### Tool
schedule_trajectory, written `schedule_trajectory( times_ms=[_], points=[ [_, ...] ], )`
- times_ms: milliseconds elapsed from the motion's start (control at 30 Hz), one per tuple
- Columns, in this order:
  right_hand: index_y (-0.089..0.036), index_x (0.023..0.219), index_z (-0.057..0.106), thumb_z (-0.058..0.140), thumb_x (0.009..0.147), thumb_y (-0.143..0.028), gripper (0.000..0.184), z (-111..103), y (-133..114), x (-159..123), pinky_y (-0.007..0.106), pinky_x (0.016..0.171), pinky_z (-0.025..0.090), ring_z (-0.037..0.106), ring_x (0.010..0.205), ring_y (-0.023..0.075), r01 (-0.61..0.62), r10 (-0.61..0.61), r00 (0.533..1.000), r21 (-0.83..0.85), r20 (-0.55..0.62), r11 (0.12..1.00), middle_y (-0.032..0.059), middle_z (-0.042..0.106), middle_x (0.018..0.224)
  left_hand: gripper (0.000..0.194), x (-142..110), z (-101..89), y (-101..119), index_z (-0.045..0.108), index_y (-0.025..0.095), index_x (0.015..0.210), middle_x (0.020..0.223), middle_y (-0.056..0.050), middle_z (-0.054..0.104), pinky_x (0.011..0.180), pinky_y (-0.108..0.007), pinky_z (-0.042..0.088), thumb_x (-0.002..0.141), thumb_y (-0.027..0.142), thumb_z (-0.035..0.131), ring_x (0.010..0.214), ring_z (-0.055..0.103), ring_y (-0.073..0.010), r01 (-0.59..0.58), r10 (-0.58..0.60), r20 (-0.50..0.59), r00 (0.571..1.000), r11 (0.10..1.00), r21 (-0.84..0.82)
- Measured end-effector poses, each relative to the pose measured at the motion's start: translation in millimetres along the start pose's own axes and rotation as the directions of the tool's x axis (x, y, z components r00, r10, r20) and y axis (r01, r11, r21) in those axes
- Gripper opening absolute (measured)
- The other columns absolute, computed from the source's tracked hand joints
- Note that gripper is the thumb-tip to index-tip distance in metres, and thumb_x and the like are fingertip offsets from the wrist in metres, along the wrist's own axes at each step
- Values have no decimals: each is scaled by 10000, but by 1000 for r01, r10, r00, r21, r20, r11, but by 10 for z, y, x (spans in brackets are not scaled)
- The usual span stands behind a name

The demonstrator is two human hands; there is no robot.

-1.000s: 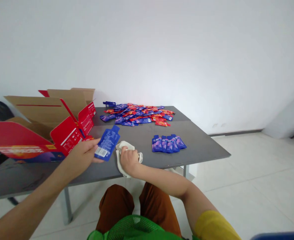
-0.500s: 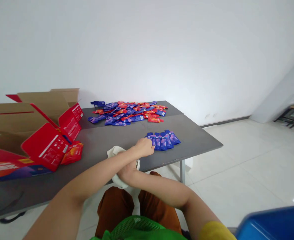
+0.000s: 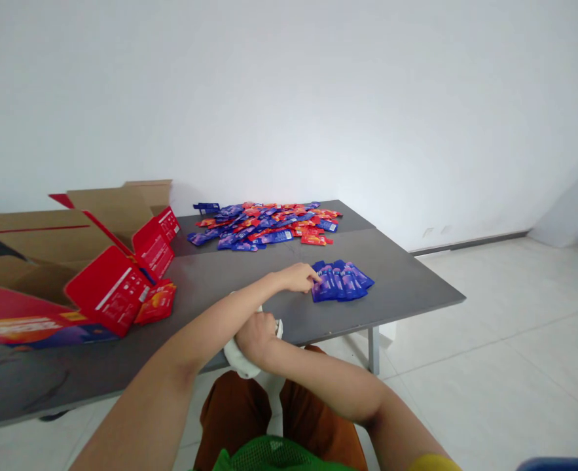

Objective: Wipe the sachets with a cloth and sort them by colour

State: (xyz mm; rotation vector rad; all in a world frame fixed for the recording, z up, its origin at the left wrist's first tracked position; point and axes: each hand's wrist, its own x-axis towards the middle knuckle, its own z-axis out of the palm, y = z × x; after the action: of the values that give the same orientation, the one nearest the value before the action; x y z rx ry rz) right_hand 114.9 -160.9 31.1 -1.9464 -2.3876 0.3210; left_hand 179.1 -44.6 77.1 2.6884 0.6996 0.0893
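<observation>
1. The white wall (image 3: 289, 98) stands beyond both hands, and the pale tiled floor (image 3: 495, 333) spreads out to their right.
2. The dark grey worktop (image 3: 401, 278) lies under the hands, its near edge just before the brown trousers (image 3: 318, 405).
3. Left of the hands stand two red printed cartons, one nearer (image 3: 28, 314) and one farther (image 3: 116, 203), flaps open and brown cardboard showing inside; their contents are hidden.
4. Beyond the hands, toward the wall, is a loose heap of blue and red-orange pouches (image 3: 269, 222), lying across one another.
5. Just right of the left hand, blue pouches (image 3: 340, 284) lie in an overlapping fan, necks pointing away from the person.
6. A small stack of red-orange pouches (image 3: 158, 302) rests left of the hands, beside the nearer carton's flap.
7. The white cloth (image 3: 242, 360) is bunched beneath the right hand and reaches over the worktop's near edge.
8. The right hand (image 3: 256, 335) is closed in a fist on the cloth, its forearm coming in from the right.
9. The left hand (image 3: 301, 277) reaches across above the right, index finger stretched onto the fan's leftmost pouch, other fingers bent; whether the thumb pinches anything cannot be seen.
</observation>
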Motion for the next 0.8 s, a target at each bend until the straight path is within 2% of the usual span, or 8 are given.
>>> schedule_trajectory(
  times_ms=[67,167,233,333,400,533,667,800],
  points=[
    [-127,1106,559,384,929,-158,252,10,5,17,371,698,514,665,832,227,-11,11,997,10,-72,1000,107,678,896,439,-56,-137,-325,695,181,1088,1037,-90,701,883,-291,432,706,108,492,962,626,-229,102,-103,-115,988,995,-7],
    [-118,1159,498,357,892,-119,302,34,11,15,369,635,508,686,741,252,-28,34,981,33,-190,999,124,695,797,448,-306,-327,-919,682,124,1099,1162,-148,641,998,-316,347,692,67,504,1111,549,-260,354,-326,-333,885,935,26],
    [-128,1144,493,357,886,-119,292,45,11,9,365,629,506,689,725,253,-25,32,977,38,-210,999,123,697,793,481,-549,-393,-1303,656,114,1136,1205,-150,614,1026,-319,318,700,38,467,1151,517,-251,475,-430,-378,820,880,28],
    [-136,1121,495,360,885,-117,273,49,11,6,355,644,504,691,724,248,-27,34,979,41,-201,999,128,696,796,527,-888,-366,-1732,598,63,1196,1275,-168,561,1101,-369,198,695,13,443,1288,367,-254,510,-418,-441,794,853,111],
    [-139,1119,493,366,886,-120,266,49,14,6,350,645,505,691,721,245,-32,41,979,46,-198,998,129,695,791,559,-1014,-302,-1902,542,64,1259,1361,-166,485,1118,-479,62,711,30,439,1368,209,-276,520,-392,-478,786,837,169],
    [-143,1125,486,384,889,-146,257,43,18,-9,349,621,509,689,703,251,-42,50,978,41,-205,998,117,692,765,610,-1003,-262,-2053,438,198,1364,1463,-88,371,1024,-626,-136,763,95,411,1398,98,-288,571,-438,-440,784,786,237],
    [-142,1133,478,382,900,-176,253,26,5,-31,346,608,509,687,706,250,-49,52,974,19,-221,999,110,692,773,644,-904,-380,-2015,448,318,1347,1452,-37,397,1019,-649,-66,738,109,425,1352,237,-289,647,-575,-299,761,707,287],
    [-151,1116,491,396,909,-226,239,10,17,-25,339,619,505,686,717,248,-60,66,976,35,-209,998,112,693,787,601,-1049,-412,-1719,528,352,1276,1372,-58,488,1008,-650,47,733,113,430,1237,409,-299,612,-589,-183,787,708,353]
  ],
)
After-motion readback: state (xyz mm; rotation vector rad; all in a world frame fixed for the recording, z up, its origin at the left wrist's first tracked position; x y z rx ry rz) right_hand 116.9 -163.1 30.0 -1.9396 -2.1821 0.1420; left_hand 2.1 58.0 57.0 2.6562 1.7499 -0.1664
